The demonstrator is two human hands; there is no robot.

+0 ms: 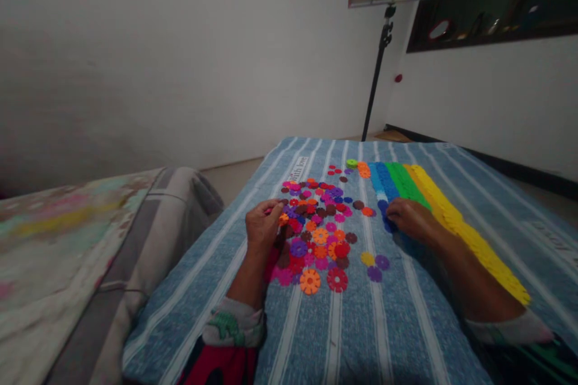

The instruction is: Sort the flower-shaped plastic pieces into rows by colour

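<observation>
A loose heap of notched plastic discs [320,236] in pink, orange, red, purple and brown lies on the striped cloth. My left hand [263,225] is at the heap's left edge, fingertips drawn together; what sits between them is too small to tell. To the right, discs are laid in overlapping rows by colour: a yellow row [478,243], a green row [409,183] and a blue row [386,179]. My right hand [409,216] is closed at the near end of the blue row, its fingertips pinched on a dark blue notched disc [388,225].
A few discs lie apart, among them a yellow disc [367,258] beside two purple ones. Orange discs [363,169] and a green stack [352,163] are at the far end. A covered bed or seat [180,192] stands left; a light stand [378,66] rises behind.
</observation>
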